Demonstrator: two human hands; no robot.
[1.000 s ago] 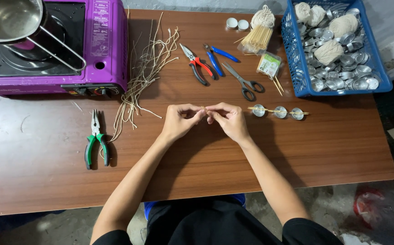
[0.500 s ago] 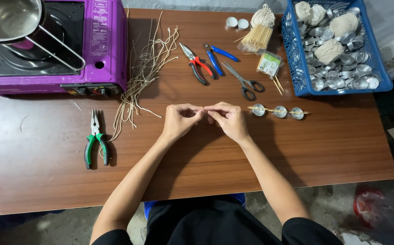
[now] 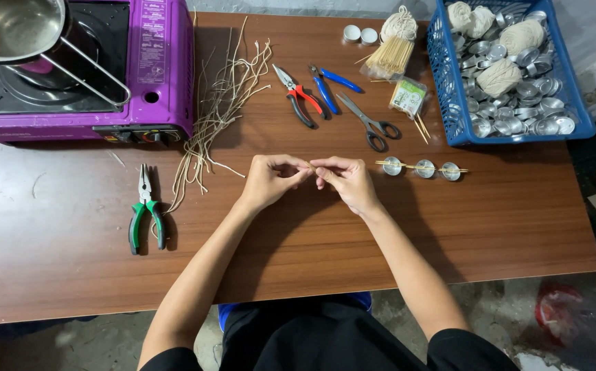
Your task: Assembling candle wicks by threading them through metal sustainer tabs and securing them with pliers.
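Observation:
My left hand [image 3: 272, 180] and my right hand [image 3: 345, 181] meet fingertip to fingertip over the middle of the brown wooden table [image 3: 449, 227]. Both pinch one small pale thing between them; it is too small and too covered by fingers to tell what it is. Just right of my right hand lie three small round metal cups [image 3: 424, 168] in a row with thin sticks laid across them. A loose bundle of pale waxed wicks [image 3: 222, 110] lies left of my left hand, stretching toward the stove.
A purple portable gas stove [image 3: 161, 69] with a steel pot [image 3: 9, 27] stands at the back left. Green-handled pliers [image 3: 145, 218] lie front left. Red pliers [image 3: 299, 97], blue pliers [image 3: 331, 86] and scissors [image 3: 371, 125] lie at the back. A blue basket [image 3: 449, 103] holds metal cups and string balls.

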